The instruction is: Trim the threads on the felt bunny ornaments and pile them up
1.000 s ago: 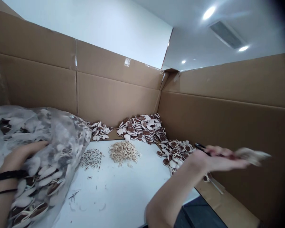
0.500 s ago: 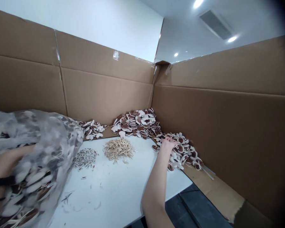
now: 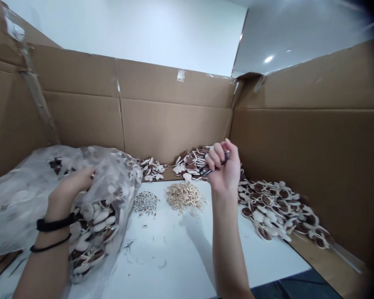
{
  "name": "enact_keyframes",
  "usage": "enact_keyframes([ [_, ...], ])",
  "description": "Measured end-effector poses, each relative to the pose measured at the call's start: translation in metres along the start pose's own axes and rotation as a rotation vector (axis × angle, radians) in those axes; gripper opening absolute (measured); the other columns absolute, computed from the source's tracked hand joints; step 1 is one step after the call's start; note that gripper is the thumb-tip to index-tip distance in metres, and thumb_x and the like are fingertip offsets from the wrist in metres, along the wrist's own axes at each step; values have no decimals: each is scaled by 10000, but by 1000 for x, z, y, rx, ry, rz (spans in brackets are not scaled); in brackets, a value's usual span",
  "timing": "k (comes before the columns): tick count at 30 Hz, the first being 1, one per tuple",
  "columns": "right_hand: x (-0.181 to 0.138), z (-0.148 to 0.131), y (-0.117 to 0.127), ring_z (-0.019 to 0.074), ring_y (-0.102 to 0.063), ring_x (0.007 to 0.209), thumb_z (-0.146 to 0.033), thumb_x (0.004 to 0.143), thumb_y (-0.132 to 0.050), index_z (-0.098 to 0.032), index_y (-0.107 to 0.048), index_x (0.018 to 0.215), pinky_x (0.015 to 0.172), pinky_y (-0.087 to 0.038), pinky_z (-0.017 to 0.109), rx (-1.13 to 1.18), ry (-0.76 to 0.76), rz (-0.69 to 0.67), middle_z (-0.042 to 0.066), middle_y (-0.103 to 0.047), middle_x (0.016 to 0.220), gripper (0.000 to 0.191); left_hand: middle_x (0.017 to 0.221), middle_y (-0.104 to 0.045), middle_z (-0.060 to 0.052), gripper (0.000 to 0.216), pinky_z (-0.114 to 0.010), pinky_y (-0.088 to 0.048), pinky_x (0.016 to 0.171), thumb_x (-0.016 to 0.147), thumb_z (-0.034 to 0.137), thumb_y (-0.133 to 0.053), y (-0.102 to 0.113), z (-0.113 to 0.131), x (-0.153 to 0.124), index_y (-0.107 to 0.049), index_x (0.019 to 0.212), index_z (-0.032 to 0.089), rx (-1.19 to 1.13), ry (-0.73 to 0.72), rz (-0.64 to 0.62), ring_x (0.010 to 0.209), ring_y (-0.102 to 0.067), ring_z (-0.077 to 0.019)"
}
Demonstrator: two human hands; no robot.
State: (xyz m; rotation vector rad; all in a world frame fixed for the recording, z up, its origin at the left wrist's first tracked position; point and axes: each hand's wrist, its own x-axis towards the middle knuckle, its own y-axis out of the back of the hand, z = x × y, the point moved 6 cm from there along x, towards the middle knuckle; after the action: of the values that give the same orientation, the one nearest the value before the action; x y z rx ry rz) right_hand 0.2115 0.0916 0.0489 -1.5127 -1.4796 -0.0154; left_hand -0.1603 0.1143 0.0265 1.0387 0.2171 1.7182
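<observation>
"What took up the most room?"

"The cardboard walls point(image 3: 305, 141), standing behind and beside the white tabletop point(image 3: 149, 257)."

"And after those?"

"A clear plastic bag point(image 3: 21, 207), slumped over the tabletop's left part, with brown-and-white pieces point(image 3: 102, 220) inside. A heap of similar pieces point(image 3: 276, 207) lay along the tabletop's right edge; a second heap point(image 3: 190, 162) sat beyond its far edge."

"The hands?"

"The left hand point(image 3: 76, 180) was at the bag, over the tabletop's left part, fingers bunched; one couldn't tell whether they pinched the film. The right hand point(image 3: 222, 164) was raised above the tabletop's right part, fingers curled into a fist."

"Anything smaller?"

"A cream pile point(image 3: 184, 196) of thin strips and a grey pile point(image 3: 146, 202), both near the tabletop's far edge. Smallest was the slim dark tool point(image 3: 205, 170), gripped in that fist."

"Which step was it?"

"Apparently handling the bag, tool in palm. Any reach inside would likely have called for lifted film and the tool's tip held clear."
</observation>
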Motion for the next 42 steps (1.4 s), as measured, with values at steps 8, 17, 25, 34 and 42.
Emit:
enact_keyframes([
  [8, -83, 21, -99, 90, -356, 479, -323, 916, -528, -222, -523, 799, 464, -252, 230, -960, -38, -657, -67, -400, 536, 155, 1074, -577, -39, 278, -280, -455, 843, 875, 237, -575, 17, 128, -70, -517, 1147, 240, -333, -265, 366, 1010, -566, -201],
  [17, -89, 19, -99, 82, -414, 503, -236, 870, -569, -234, -411, 858, 476, -298, 215, -1065, 68, -564, -70, -472, 637, 159, 1150, -629, -28, 243, -230, -485, 878, 931, 311, -530, -54, 134, -64, -580, 1160, 248, -997, -80, -231, 1034, -585, -163],
  [25, -77, 18, -90, 66, -414, 526, -174, 922, -478, -242, -416, 908, 455, -319, 208, -821, 171, -452, -52, -471, 740, 93, 1233, -583, -40, 345, -336, -460, 906, 949, 373, -476, -63, 127, -67, -524, 1262, 237, -973, 11, -325, 948, -604, -182],
  [34, -71, 16, -83, 93, -465, 602, -202, 951, -421, -236, -498, 948, 499, -354, 249, -761, 169, -441, -6, -510, 850, 85, 1057, -648, -50, 327, -287, -436, 758, 959, 359, -416, -65, 136, -65, -504, 1237, 209, -695, -158, -414, 889, -566, -163],
  [42, -65, 28, -82, 90, -460, 619, -163, 889, -476, -260, -467, 1026, 524, -366, 241, -799, 4, -555, -11, -496, 924, 168, 882, -660, -23, 344, -256, -436, 688, 939, 377, -454, -64, 125, -58, -534, 1220, 195, -681, -140, -395, 815, -578, -150],
])
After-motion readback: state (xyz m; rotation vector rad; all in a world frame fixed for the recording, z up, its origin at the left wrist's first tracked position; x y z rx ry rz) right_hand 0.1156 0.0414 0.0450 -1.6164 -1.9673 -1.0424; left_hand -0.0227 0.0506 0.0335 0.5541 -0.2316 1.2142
